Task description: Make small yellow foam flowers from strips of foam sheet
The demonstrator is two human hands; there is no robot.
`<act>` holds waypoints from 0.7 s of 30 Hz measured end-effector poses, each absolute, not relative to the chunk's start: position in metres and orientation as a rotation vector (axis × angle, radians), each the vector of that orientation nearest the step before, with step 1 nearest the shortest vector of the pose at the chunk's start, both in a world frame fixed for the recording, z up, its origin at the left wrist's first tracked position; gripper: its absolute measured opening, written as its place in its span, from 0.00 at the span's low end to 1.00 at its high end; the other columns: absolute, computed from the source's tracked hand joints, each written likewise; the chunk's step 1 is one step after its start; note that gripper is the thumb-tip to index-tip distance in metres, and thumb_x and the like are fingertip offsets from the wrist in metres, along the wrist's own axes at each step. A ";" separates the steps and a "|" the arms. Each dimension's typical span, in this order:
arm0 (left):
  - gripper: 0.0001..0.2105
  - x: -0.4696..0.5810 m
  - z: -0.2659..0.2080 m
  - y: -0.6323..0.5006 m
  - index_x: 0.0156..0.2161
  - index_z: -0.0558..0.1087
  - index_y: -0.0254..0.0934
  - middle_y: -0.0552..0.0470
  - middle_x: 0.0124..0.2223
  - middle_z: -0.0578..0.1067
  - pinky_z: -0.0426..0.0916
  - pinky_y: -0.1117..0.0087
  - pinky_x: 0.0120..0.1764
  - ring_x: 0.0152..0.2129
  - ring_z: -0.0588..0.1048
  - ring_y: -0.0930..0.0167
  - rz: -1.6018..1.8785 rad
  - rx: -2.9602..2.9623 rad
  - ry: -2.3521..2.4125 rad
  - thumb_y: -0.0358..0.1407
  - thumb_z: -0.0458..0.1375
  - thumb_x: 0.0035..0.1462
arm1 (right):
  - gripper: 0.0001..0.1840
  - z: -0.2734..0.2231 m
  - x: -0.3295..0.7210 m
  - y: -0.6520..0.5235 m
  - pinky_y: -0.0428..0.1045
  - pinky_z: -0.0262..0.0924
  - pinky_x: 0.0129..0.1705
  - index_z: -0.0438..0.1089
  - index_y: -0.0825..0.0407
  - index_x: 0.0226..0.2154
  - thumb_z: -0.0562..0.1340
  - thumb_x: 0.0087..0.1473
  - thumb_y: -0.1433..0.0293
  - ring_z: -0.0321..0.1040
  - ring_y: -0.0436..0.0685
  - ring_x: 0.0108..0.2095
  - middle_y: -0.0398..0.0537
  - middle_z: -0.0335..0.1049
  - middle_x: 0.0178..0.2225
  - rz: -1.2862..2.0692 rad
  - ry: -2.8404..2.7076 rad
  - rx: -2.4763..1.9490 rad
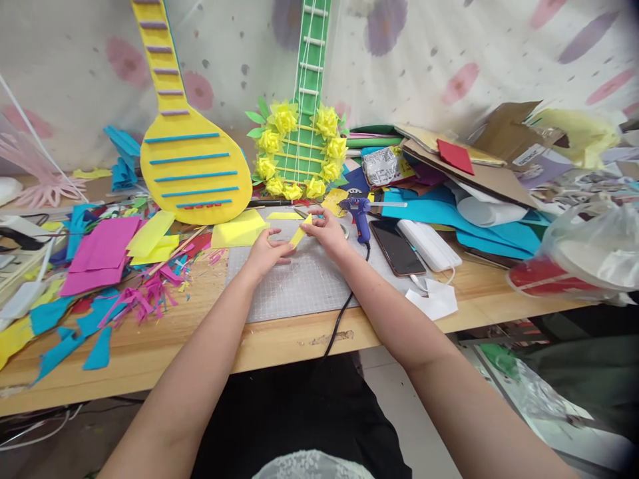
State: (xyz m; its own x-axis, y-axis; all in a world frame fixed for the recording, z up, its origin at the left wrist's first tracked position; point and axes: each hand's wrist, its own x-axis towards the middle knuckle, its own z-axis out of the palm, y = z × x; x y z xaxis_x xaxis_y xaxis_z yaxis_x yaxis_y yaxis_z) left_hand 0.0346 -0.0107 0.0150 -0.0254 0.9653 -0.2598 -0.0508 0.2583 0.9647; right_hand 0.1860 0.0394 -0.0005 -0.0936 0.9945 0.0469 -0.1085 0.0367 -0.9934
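Observation:
Over the grey cutting mat (294, 293), a narrow strip of yellow paper (300, 232) slants between my two hands. My right hand (327, 234) pinches its upper part between thumb and fingers. At the strip's lower end is my left hand (267, 254), thumb and fingertips closed around that end, the other fingers spread. Yellow paper sheets (238, 229) lie just behind my left hand. Scissors (300, 213) show partly behind the strip. A blue hot glue gun (358, 216) stands right of my right hand, its black cord running toward me.
A yellow paper instrument (197, 169) and a green one (304, 150) with yellow flowers lean at the back. Magenta sheets (102, 256) and coloured scraps cover the left. To the right are a phone (397, 246), a white power bank (429, 245), blue sheets (439, 216) and a bagged bucket (564, 266).

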 end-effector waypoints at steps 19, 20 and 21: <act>0.19 0.015 0.012 -0.004 0.37 0.62 0.37 0.54 0.23 0.75 0.71 0.71 0.25 0.22 0.77 0.69 1.043 1.178 1.434 0.33 0.65 0.41 | 0.27 -0.005 0.184 0.040 0.46 0.58 0.30 0.58 0.50 0.32 0.70 0.28 0.64 0.63 0.47 0.24 0.35 0.63 0.21 1.335 -1.064 -1.041; 0.18 0.011 0.011 -0.003 0.37 0.63 0.37 0.54 0.22 0.75 0.71 0.71 0.25 0.21 0.77 0.69 1.047 1.191 1.456 0.33 0.65 0.41 | 0.27 -0.006 0.185 0.042 0.46 0.58 0.30 0.58 0.50 0.31 0.70 0.28 0.64 0.62 0.46 0.23 0.35 0.63 0.21 1.329 -1.032 -1.039; 0.18 0.008 0.010 -0.002 0.36 0.63 0.37 0.55 0.21 0.74 0.71 0.71 0.25 0.21 0.77 0.69 1.063 1.206 1.482 0.33 0.66 0.40 | 0.27 -0.006 0.186 0.043 0.45 0.58 0.29 0.57 0.49 0.31 0.70 0.28 0.64 0.62 0.45 0.23 0.34 0.63 0.21 1.319 -0.997 -1.037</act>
